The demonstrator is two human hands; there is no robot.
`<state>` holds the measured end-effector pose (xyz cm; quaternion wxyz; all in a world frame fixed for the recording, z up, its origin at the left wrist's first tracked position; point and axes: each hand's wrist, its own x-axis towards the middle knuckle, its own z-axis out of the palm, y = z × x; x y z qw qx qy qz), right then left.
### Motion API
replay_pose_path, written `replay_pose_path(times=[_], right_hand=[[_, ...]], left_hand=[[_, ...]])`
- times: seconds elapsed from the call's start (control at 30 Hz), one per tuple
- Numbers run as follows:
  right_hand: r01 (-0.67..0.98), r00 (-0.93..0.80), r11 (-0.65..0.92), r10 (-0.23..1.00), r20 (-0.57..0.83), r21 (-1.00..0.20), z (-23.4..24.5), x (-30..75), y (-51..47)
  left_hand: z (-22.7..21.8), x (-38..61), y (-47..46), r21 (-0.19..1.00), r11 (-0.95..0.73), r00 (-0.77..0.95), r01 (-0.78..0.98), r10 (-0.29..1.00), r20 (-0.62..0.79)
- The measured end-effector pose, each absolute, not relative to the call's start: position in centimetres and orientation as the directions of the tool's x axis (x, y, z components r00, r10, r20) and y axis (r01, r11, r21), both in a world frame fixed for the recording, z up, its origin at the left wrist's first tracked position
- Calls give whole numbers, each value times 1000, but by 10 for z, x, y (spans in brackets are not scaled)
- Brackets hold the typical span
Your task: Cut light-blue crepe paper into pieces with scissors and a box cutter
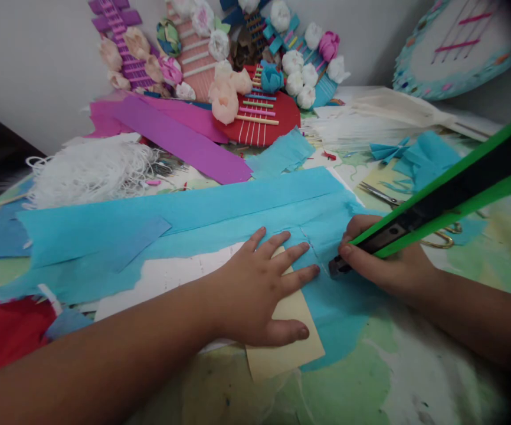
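Note:
My left hand (pixel 264 289) lies flat with fingers spread, over a yellowish paper piece (pixel 288 348) and the blue crepe paper (pixel 246 206). Gripped in my right hand (pixel 388 262) is a green and black hot glue gun (pixel 441 200), tilted so that its dark tip points down at the blue paper. Between the fingers of my left hand and that tip runs a thin line across the paper. Whether the tip touches the paper I cannot tell. White paper (pixel 171 274) shows from under my left forearm.
Scissors (pixel 379 195) lie just beyond my right hand. Behind the blue paper are a purple strip (pixel 189 141), a heap of white string (pixel 91 171) and a red guitar-like craft (pixel 273 121). Several paper-flower crafts lean on the wall. Red paper (pixel 12 330) lies at left.

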<state>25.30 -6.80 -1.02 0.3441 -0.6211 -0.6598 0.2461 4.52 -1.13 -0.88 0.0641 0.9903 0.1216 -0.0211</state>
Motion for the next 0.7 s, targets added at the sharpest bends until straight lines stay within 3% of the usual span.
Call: replay_pose_path(times=[0.43, 0.7], right_hand=[[732, -130, 211, 977, 171, -648, -12, 251, -70], [694, -19, 144, 983, 183, -706, -11, 254, -70]], left_hand=[[-9, 45, -11, 132, -964, 972, 233, 228, -52], [-6, 44, -12, 156, -964, 977, 214, 208, -55]])
